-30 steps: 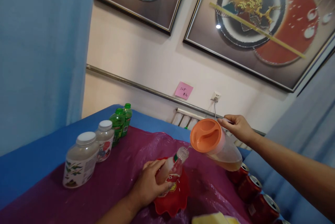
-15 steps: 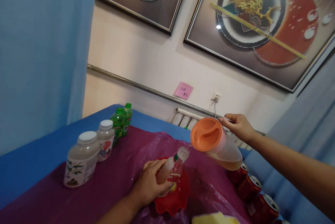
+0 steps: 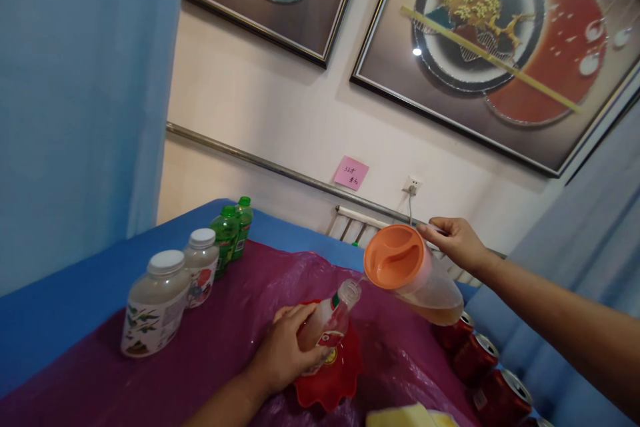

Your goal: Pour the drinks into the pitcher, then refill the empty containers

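My left hand (image 3: 290,350) is wrapped round a clear bottle (image 3: 336,320) with a red and white label, tilted a little to the right over a red scalloped dish (image 3: 327,387). In my right hand (image 3: 457,244) is the handle of a translucent pitcher (image 3: 433,290) with an orange lid (image 3: 395,257). The pitcher is tipped over to the left, its lid beside the bottle's open mouth. Pale brownish liquid lies low along its side. A thin clear trickle seems to run between lid and bottle mouth.
White-capped jars (image 3: 155,304) and green bottles (image 3: 243,227) stand at the left on purple plastic sheeting (image 3: 210,354) over a blue table cover (image 3: 65,304). Red cans (image 3: 475,357) line the right edge. A yellow cloth-like item (image 3: 400,416) lies at the front. Blue curtains (image 3: 85,94) flank both sides.
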{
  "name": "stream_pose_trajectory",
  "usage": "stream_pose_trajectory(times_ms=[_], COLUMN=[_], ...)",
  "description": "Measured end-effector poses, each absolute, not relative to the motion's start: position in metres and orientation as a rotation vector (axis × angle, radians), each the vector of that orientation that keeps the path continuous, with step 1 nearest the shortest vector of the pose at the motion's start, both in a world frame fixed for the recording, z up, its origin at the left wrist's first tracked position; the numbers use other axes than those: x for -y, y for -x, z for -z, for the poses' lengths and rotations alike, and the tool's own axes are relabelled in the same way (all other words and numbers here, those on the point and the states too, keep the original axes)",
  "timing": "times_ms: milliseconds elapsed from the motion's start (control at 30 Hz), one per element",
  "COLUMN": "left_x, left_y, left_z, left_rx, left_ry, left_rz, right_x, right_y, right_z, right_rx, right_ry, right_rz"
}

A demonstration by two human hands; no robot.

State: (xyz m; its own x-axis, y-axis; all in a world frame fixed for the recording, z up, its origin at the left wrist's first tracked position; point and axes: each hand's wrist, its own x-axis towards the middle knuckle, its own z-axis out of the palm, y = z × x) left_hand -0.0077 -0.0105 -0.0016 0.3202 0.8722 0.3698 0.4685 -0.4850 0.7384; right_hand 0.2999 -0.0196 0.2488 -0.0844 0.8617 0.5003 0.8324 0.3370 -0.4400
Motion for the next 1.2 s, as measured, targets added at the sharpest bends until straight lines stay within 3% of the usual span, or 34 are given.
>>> stream_pose_trajectory(times_ms=[1200], left_x=[0.0090], left_y=[0.0083], left_z=[0.0064], left_rx=[-1.159], left_ry=[-2.085], left_rz=[-1.119], right_x=[0.0238], right_y=[-0.2941], right_z=[-0.2516], right_rx=[1.893], right_ry=[1.488], right_rz=[-0.076])
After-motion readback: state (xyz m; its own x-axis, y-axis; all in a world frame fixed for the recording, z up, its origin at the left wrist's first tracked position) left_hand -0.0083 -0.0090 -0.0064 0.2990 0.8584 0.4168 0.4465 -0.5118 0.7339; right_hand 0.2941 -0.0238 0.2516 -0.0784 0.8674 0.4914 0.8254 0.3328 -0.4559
